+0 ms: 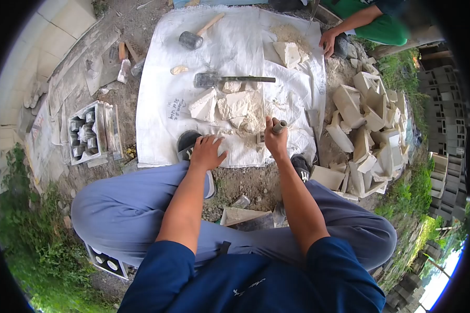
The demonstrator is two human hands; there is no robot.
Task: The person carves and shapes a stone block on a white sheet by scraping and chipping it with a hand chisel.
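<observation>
My right hand [276, 140] is wrapped round the handle of a hammer-like tool [280, 125]; its round grey butt points up, and its head is mostly hidden beside the hand. My left hand [206, 152] lies with fingers spread on or just by my left shoe [187, 141], holding nothing. In front of both hands, broken chunks of pale stone [234, 106] and crumbs lie on a white woven sheet [162, 112]. Just beyond the chunks lies a mallet [208, 80] with a dark handle. A second mallet [191, 40], wooden-handled, lies farther back.
At right is a heap of broken pale blocks [363, 120]. A tray of dark, cup-like pieces [84, 134] stands at left. Another person's hand [328, 41] rests near the sheet's far right corner, by a larger pale chunk [288, 53]. A block piece [245, 217] lies between my legs.
</observation>
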